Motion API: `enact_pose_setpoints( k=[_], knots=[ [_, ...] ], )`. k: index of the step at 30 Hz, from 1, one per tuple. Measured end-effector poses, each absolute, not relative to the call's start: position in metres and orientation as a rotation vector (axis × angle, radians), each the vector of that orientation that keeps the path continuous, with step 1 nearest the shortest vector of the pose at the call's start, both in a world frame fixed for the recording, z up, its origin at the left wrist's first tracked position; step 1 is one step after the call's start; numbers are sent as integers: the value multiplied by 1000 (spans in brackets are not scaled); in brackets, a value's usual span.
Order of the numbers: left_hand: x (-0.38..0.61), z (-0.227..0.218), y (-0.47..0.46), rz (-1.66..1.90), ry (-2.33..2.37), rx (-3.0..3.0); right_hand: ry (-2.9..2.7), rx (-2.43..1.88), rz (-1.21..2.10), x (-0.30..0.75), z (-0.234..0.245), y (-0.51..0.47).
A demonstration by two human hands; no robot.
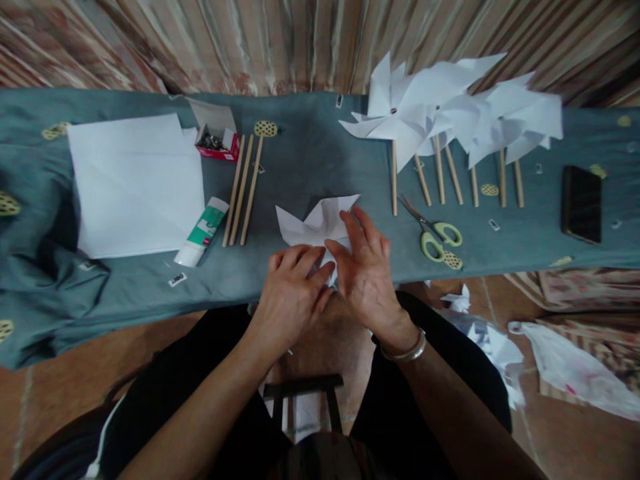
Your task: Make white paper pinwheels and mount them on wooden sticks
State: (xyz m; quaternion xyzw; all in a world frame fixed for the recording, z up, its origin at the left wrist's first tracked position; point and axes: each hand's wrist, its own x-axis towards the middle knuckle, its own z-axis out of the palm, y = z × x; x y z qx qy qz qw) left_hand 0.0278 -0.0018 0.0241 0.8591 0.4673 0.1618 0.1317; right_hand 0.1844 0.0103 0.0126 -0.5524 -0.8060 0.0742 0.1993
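A white paper pinwheel [320, 223], partly folded and with no stick visible on it, lies at the table's front edge between my hands. My left hand [293, 283] grips its near left side, fingers bent and thumb pressed on the paper. Across from it, my right hand [365, 267] has its thumb near the pinwheel's middle and its bent fingers on the right blade. Both hands are closed on the paper, and they cover its near part. A bracelet [410, 348] circles my right wrist.
Left of my hands are three wooden sticks [241, 190], a glue tube [203, 232], a red box [218, 143] of small metal pieces and white paper sheets [140, 193]. To the right lie scissors [431, 232], several finished pinwheels [450, 110] on sticks and a phone [581, 204].
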Motion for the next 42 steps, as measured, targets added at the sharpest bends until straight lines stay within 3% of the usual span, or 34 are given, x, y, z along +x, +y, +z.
enact_pose_setpoints(
  k=[6,12,17,25,33,42],
  knots=[
    [26,23,-3,498,1333,2471,-2314,-1542,134,184,11,6],
    [3,29,6,910,1441,2152,-2301,-1512,185,191,9,8],
    [-14,26,6,989,1577,1873,-2350,-1474,214,197,11,10],
    [2,24,-4,1199,1265,836,-2288,-1478,219,191,10,16],
    [6,41,-14,1187,1106,351,-2252,-1521,221,190,9,19],
    [33,34,6,1018,963,322,-2212,-1534,316,194,11,17]
  ],
)
